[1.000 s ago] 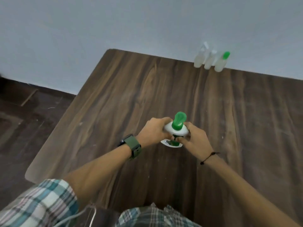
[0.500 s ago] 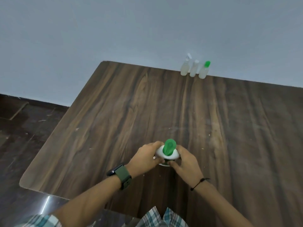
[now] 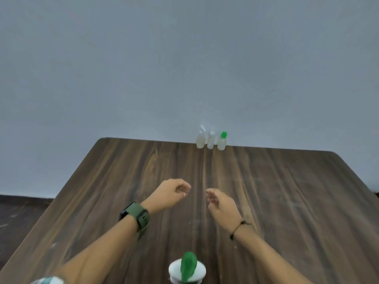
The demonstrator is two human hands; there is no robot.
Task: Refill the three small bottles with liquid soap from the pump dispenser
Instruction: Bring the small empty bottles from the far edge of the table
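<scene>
Pump dispenser (image 3: 187, 268): white body, green pump head, upright at 6 o'clock on the counter (image 3: 287, 201), nearest the person; neither hand touches it.
Small bottles (image 3: 211, 140): three in a tight row at 12 o'clock, at the counter's far edge by the wall; the right one has a green cap.
Left hand (image 3: 171, 192): above mid-counter, fingers loosely curled, holding nothing; green watch (image 3: 136, 216) on the wrist.
Right hand (image 3: 222, 203): beside it with a gap between, fingers relaxed, empty.
</scene>
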